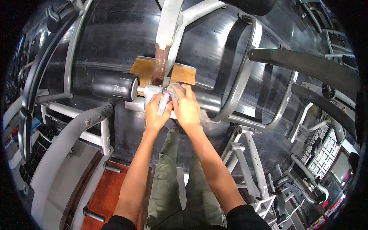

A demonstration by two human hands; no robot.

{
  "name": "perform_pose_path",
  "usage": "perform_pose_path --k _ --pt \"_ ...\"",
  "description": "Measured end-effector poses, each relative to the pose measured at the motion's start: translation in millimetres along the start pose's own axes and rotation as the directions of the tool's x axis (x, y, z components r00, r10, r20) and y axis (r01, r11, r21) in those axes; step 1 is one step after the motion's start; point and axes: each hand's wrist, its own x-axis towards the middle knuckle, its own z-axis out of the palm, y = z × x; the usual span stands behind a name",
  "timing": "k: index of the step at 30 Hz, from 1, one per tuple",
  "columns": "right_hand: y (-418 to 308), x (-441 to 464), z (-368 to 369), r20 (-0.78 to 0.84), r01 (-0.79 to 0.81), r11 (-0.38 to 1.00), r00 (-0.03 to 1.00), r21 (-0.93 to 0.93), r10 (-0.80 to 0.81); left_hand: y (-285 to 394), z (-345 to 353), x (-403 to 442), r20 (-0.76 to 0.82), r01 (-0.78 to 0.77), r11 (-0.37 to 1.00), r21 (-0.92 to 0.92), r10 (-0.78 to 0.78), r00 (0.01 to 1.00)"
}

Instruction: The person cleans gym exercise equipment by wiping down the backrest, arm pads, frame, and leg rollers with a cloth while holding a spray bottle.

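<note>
My left hand (pixel 155 112) is closed around a small whitish object with a pink tip (pixel 163 103), at the middle of the view. Close beside it on the right, my right hand (pixel 186 107) has its fingers wrapped round a crumpled grey cloth (pixel 177 91), part of which hangs below the hand. Both hands are at the joint of a grey metal machine frame (pixel 168 28), between two black foam rollers, the left one (pixel 115 86) and the right one (pixel 209 99). The palms are hidden.
A brown rusty section (pixel 159 63) of the upright stands above the hands, with wooden boards (pixel 184 74) behind it. Curved metal frames (pixel 251 73) rise on the right. At lower left are a thick grey tube (pixel 71 143) and a red-brown board (pixel 105 191).
</note>
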Motion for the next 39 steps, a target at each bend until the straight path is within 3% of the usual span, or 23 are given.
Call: perform_pose_path --k 3,7,9,11,15,17,20,23,25,29,31,32,34,35,36,37,39 --pt "9.2 -7.5 -13.7 -0.001 -0.038 0.997 0.999 -0.068 0.038 -2.4 0.6 4.4 0.050 0.070 0.997 -0.039 -0.068 0.996" --pt "64.8 -34.2 -45.5 -0.272 -0.226 0.962 0.945 -0.151 0.180 -0.8 4.5 6.9 0.102 0.109 0.993 -0.048 -0.104 0.989" --pt "66.9 -37.1 -64.2 -0.215 -0.417 0.906 0.894 -0.078 0.393 -0.6 5.7 8.6 0.125 0.070 0.997 -0.022 -0.067 0.990" --pt "58.3 -30.2 -56.7 -0.245 -0.444 0.889 0.879 -0.113 0.408 -2.6 8.2 9.4 0.118 0.050 0.999 -0.020 -0.047 0.992" --pt "26.3 -22.4 -18.9 -0.238 -0.210 0.978 0.949 0.010 0.207 -6.5 6.5 14.6 0.168 0.045 0.999 0.023 -0.048 0.985" --pt "-2.8 -29.4 -11.6 -0.126 -0.216 0.972 0.966 0.091 0.226 -6.7 5.7 15.7 0.159 0.012 1.000 0.019 -0.015 0.987" --pt "-3.9 -51.9 -11.9 -0.103 -0.252 0.957 0.958 0.142 0.268 -2.5 7.8 12.6 0.141 0.021 0.999 0.030 -0.025 0.990" --pt "33.4 -70.7 -18.1 -0.293 -0.414 0.900 0.851 0.134 0.435 2.6 12.8 12.7 0.106 0.072 0.996 0.053 -0.077 0.991" --pt "57.0 -74.4 -19.2 -0.419 -0.422 0.887 0.783 0.186 0.460 1.3 19.3 15.8 -0.003 0.061 0.998 0.034 -0.061 0.998" --pt "61.5 -50.6 -5.7 -0.488 -0.329 0.934 0.798 0.139 0.354 -5.9 35.7 33.1 -0.024 0.141 0.990 -0.025 -0.142 0.990" --pt "41.7 -27.6 -6.7 -0.456 -0.322 0.941 0.825 0.103 0.332 -19.8 50.7 46.2 -0.049 0.218 0.971 0.093 -0.214 0.976" --pt "27.7 -20.7 -8.5 -0.388 -0.291 0.952 0.869 0.098 0.306 -12.2 45.9 57.6 0.013 0.253 0.958 0.135 -0.257 0.966" --pt "10.4 -17.0 -0.5 -0.237 -0.151 0.985 0.957 0.081 0.166 -11.8 48.2 75.2 0.063 0.332 0.932 0.142 -0.343 0.937" --pt "-2.9 -22.4 3.5 -0.158 -0.179 0.978 0.968 0.105 0.194 -12.7 48.2 83.9 0.108 0.411 0.899 0.153 -0.428 0.897" --pt "-11.1 -26.7 2.8 -0.115 -0.225 0.968 0.965 0.108 0.237 -17.5 48.2 90.6 0.085 0.225 0.929 0.294 -0.260 0.962" --pt "-15.5 -30.4 1.8 -0.072 -0.270 0.957 0.958 0.111 0.279 -20.0 52.2 97.9 0.089 0.220 0.929 0.297 -0.256 0.963" --pt "2.5 -40.2 -8.1 -0.135 -0.312 0.948 0.938 0.067 0.318 -19.7 55.4 111.2 0.243 0.420 0.878 0.230 -0.470 0.848"
